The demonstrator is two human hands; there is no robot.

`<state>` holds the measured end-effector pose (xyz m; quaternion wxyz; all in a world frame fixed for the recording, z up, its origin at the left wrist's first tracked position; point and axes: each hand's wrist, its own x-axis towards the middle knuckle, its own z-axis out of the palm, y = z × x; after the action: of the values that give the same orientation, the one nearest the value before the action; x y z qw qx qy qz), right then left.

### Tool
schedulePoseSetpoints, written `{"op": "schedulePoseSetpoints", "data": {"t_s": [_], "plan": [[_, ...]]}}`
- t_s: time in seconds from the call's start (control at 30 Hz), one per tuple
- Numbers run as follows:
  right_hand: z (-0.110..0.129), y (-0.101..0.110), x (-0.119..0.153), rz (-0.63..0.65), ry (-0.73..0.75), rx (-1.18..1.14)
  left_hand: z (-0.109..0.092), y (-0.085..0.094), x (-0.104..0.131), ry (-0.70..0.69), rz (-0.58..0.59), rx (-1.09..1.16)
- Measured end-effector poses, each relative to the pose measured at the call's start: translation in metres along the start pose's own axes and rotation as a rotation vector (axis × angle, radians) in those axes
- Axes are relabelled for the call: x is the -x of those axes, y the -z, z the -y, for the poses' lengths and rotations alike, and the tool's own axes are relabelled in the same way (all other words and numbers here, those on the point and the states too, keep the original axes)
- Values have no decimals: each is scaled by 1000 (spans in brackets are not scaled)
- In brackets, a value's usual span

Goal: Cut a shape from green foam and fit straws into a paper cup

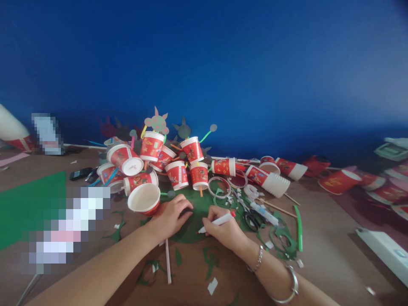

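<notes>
A white marker with a red end [221, 220] is in my right hand [223, 225], its tip pointing left, close over a dark green paper piece [188, 233]. My left hand [170, 216] rests on the left part of that paper, its fingers curved to the right; whether they pinch anything is hidden. Just behind my left hand stands an open paper cup [144, 199]. Scissors with black handles [251, 221] and a glue tube [264, 213] lie to the right of my right hand. A thin pale strip [168, 261] lies below my left wrist.
Red paper cups [177, 175] with paper heads [158, 123] are piled at the back. Stacked cups [267, 180] and tape rolls [251, 191] lie to the right. A green sheet [32, 208] is at the left, a white box [385, 255] at the right. Paper scraps litter the table.
</notes>
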<state>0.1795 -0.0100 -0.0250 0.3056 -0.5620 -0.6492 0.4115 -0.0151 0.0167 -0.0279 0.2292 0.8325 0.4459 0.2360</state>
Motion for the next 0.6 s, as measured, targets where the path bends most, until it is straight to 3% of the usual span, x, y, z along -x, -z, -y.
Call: {"op": "schedulePoseSetpoints", "data": {"t_s": [0.6], "plan": [[2,1,1,-14,-22,40,1,-1,0,-4,-14,3]]}}
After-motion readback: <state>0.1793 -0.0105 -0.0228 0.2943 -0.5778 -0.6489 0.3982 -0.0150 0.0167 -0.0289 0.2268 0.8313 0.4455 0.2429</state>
